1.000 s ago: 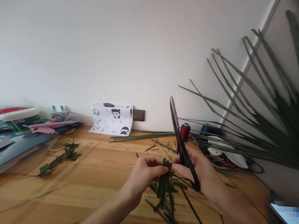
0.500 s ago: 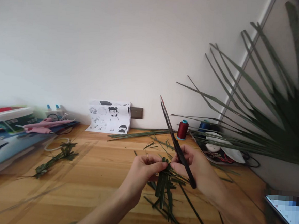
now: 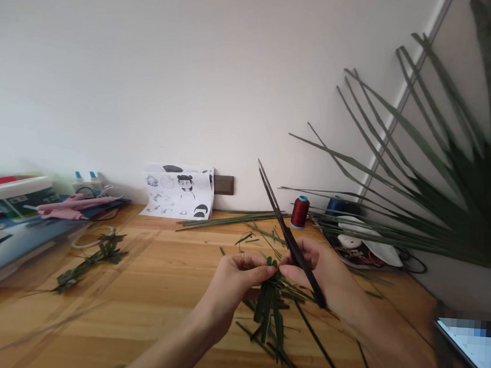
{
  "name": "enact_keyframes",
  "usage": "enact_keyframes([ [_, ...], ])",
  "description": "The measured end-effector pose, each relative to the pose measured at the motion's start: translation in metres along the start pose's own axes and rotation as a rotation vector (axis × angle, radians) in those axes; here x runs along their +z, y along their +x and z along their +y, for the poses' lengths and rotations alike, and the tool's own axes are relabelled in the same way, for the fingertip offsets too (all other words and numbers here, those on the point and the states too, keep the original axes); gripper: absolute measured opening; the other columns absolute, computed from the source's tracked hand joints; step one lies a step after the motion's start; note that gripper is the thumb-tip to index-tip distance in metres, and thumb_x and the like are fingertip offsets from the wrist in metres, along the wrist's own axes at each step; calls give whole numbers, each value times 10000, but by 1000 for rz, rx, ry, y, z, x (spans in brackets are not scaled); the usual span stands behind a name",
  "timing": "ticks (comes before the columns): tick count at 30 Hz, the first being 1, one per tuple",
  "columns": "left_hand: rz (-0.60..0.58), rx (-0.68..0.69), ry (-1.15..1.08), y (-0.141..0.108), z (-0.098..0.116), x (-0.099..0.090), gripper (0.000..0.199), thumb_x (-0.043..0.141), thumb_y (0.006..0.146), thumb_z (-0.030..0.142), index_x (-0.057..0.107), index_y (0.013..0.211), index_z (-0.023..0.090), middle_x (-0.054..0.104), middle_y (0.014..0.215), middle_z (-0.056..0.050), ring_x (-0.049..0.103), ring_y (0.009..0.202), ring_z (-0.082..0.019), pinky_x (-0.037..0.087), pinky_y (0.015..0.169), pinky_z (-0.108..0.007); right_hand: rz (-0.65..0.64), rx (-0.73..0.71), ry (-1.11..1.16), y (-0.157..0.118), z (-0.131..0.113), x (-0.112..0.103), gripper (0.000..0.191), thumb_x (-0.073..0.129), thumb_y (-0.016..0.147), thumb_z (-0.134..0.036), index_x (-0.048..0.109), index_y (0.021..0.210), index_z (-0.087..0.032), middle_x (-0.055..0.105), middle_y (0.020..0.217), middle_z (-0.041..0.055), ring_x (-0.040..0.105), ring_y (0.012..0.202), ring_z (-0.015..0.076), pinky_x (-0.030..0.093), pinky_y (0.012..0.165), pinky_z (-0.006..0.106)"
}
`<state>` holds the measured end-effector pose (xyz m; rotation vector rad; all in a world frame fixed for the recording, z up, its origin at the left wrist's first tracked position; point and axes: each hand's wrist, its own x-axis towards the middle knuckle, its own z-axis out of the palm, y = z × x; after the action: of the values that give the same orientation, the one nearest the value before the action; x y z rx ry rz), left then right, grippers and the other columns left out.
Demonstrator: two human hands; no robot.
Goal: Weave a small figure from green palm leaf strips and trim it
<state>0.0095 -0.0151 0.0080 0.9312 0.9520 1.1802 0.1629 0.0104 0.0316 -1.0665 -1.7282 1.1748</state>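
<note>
My left hand (image 3: pixel 241 279) is closed, thumb and fingers pinching the top of a small bundle of woven green palm-leaf strips (image 3: pixel 267 306). Loose ends of the bundle hang down and fan out over the table. My right hand (image 3: pixel 319 267) is closed around a pair of dark scissors (image 3: pixel 295 248), seen nearly edge-on, with blades pointing up and away to the left. Its thumb and fingertips are close against the right side of the bundle's top; whether they also grip a strip I cannot tell.
Cut leaf strips (image 3: pixel 226 221) lie on the wooden table (image 3: pixel 166 290). A finished-looking woven leaf piece (image 3: pixel 88 265) and pink glue gun (image 3: pixel 73 207) are left. A red thread spool (image 3: pixel 299 212), tray (image 3: pixel 353 245), large palm leaf (image 3: pixel 471 205) and phone (image 3: pixel 471 357) are right.
The scissors have tipped slightly further left at their points, with the right hand turning a little. The left hand and the leaf bundle have hardly moved.
</note>
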Motion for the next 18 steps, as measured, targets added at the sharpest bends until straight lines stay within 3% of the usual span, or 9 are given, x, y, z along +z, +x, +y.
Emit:
enact_keyframes([
  [7,-40,-47,55,-1,-1,0,88,682,610,202,622,614,137,610,592,-8,543,509,-102,425,480,-213,38,-19,25,-1,1,4,148,634,650,-175,514,737,-169,591,680,-32,574,626,113,441,586,232],
  [18,-35,-1,32,2,-3,-3,124,684,631,245,638,626,130,608,600,-10,537,525,-95,412,517,-211,39,-27,36,2,7,-2,155,630,652,-171,514,754,-174,579,701,-29,581,663,124,447,604,231],
])
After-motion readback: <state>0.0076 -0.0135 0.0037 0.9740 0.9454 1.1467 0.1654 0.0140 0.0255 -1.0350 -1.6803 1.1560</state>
